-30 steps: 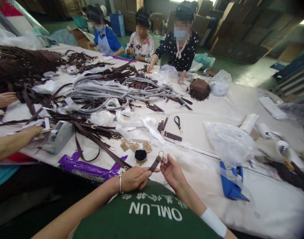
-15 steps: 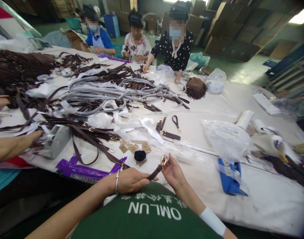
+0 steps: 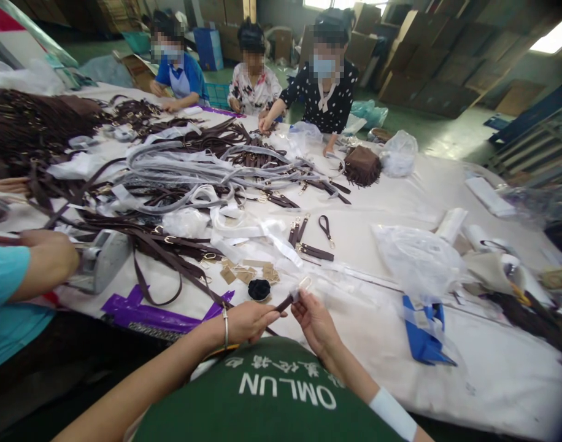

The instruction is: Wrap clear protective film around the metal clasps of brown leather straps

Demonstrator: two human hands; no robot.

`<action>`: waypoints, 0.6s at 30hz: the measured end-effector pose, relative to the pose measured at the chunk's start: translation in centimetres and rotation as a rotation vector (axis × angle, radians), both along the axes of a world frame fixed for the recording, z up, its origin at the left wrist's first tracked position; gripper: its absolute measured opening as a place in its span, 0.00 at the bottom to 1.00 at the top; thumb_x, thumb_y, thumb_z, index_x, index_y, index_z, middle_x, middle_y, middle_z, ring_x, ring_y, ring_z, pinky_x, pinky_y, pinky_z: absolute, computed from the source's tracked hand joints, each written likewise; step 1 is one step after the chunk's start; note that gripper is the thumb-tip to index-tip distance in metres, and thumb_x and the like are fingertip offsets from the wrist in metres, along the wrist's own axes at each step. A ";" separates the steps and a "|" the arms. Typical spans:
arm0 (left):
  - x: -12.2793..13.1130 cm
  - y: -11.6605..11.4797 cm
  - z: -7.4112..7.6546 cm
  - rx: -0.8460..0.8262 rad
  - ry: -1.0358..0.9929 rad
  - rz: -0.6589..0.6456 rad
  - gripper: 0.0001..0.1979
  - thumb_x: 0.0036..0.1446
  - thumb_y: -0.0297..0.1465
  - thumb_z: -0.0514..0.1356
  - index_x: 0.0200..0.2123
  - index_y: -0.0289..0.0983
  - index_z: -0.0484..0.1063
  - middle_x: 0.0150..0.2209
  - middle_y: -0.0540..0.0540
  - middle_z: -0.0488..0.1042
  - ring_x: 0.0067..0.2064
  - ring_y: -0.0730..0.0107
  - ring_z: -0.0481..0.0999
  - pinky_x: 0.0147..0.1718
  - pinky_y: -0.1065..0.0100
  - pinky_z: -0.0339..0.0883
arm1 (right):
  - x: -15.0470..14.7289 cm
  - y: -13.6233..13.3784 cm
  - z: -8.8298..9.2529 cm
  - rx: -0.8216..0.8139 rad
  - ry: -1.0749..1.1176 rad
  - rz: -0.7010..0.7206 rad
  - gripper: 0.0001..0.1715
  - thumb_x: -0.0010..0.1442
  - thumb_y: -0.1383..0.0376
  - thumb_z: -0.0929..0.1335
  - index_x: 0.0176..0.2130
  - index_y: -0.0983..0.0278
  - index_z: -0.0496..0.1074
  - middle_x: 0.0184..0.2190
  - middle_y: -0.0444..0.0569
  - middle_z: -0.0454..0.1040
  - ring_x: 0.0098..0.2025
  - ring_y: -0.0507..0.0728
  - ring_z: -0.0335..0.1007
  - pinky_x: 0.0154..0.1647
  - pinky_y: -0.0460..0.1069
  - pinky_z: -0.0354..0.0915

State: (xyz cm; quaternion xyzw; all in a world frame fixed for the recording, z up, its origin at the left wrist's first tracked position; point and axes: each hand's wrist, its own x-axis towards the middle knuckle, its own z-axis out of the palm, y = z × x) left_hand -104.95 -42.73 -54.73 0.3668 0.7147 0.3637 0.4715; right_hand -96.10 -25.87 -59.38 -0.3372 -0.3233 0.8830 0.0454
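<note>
A dark brown strap (image 3: 285, 303) with a gold clasp runs between my two hands, close to the table's front edge. My left hand (image 3: 250, 321) grips the strap on its left part. With thumb and fingers, my right hand (image 3: 312, 314) pinches the strap's end just below the clasp (image 3: 305, 283). Right behind them sits a round black item (image 3: 259, 289), with brown paper tags (image 3: 251, 272) around it. Farther back, short brown straps with clips (image 3: 312, 250) and a looped one (image 3: 326, 227) lie on the table.
A big tangle of brown and grey-wrapped straps (image 3: 189, 166) covers the table's left side. A tape dispenser (image 3: 107, 261) stands near a co-worker's arm (image 3: 46, 261). To the right are a plastic bag (image 3: 419, 258) and a blue object (image 3: 423, 334). Three people sit across.
My right hand has shifted slightly left and now holds the strap just under the clasp. The left hand has risen a little. At the left, the co-worker's arm has moved further in.
</note>
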 end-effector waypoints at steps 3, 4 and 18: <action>-0.3 0.7 -1.3 0.038 -0.209 0.066 0.31 0.60 0.51 0.40 0.47 0.32 0.68 0.16 0.51 0.66 0.16 0.76 0.62 0.20 0.75 0.56 | -0.2 -0.2 0.5 0.081 0.062 0.071 0.12 0.51 0.60 0.73 0.33 0.66 0.73 0.29 0.46 0.75 0.29 0.50 0.70 0.33 0.44 0.69; -0.5 0.8 -1.7 0.060 -0.289 0.064 0.33 0.60 0.52 0.39 0.47 0.31 0.66 0.18 0.50 0.68 0.16 0.77 0.62 0.19 0.75 0.56 | -0.3 -0.1 0.6 0.088 0.070 0.058 0.12 0.51 0.60 0.73 0.32 0.66 0.72 0.28 0.45 0.75 0.29 0.50 0.70 0.33 0.44 0.69; -0.3 -1.3 -2.3 0.128 0.188 0.162 0.16 0.62 0.39 0.46 0.39 0.37 0.69 0.26 0.51 0.69 0.27 0.75 0.66 0.30 0.75 0.59 | -0.5 1.7 0.4 0.148 0.003 -0.171 0.13 0.46 0.61 0.75 0.32 0.63 0.72 0.29 0.41 0.75 0.31 0.48 0.69 0.34 0.42 0.68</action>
